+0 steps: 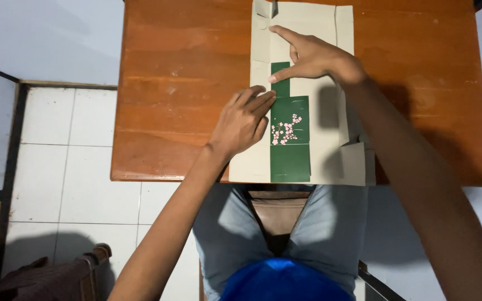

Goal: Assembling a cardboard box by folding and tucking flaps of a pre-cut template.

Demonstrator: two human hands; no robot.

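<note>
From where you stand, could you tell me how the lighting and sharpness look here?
Head view: even light, sharp overall; the right hand throws a soft shadow on the flattened cardboard; faint sheen on the wooden table; edges slightly bowed by the wide lens.

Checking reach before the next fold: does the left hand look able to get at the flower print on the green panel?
Probably yes: the left hand rests beside the flower print, with nothing lying between them.

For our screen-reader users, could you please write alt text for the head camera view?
Two hands, left hand and right hand, press a flattened beige cardboard box with a green flowered panel onto a wooden table.
</note>
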